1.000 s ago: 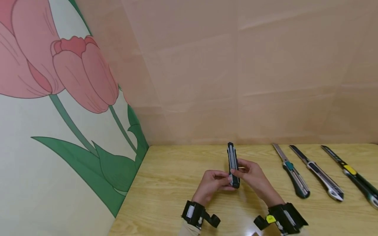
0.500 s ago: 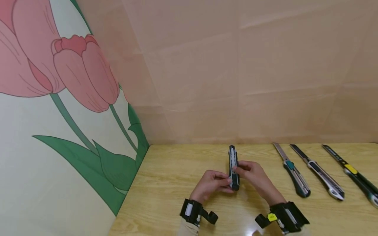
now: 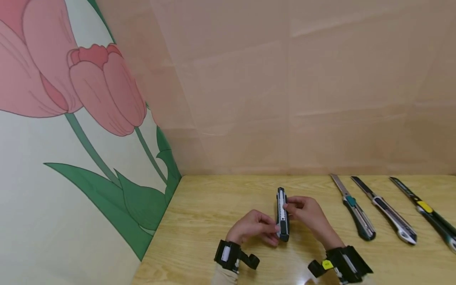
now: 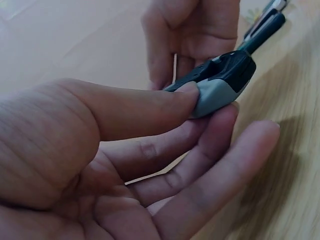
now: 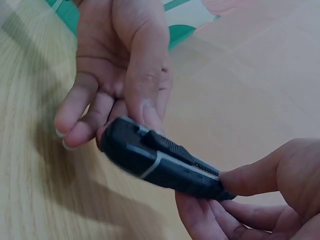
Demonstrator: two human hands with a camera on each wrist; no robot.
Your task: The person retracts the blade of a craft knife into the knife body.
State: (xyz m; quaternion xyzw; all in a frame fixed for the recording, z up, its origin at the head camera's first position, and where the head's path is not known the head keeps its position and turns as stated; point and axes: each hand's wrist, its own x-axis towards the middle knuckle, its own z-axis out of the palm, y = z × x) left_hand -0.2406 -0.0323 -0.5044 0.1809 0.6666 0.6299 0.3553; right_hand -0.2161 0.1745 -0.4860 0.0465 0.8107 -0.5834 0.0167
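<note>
A black and grey utility knife (image 3: 283, 215) is held between both hands over the wooden table, its long axis pointing away from me and no blade showing. At its near end, my left hand (image 3: 253, 226) pinches it; in the left wrist view the thumb presses the grey side (image 4: 215, 97) with fingers underneath. Farther up the body, my right hand (image 3: 305, 213) grips it from the right, thumb on top and fingers below. The right wrist view shows a ribbed black slider (image 5: 172, 148) along the knife (image 5: 155, 160).
Three snap-off cutters lie side by side to the right with blades out: one with a teal slider (image 3: 358, 213), a silver and black one (image 3: 386, 213) and one with a yellow slider (image 3: 424, 209). A tan sheet (image 3: 228, 99) covers the wall behind the table (image 3: 199, 206).
The utility knife has come lower and closer to me, its far end dropping. Both hands keep hold of it; the left hand has shifted slightly down with it.
</note>
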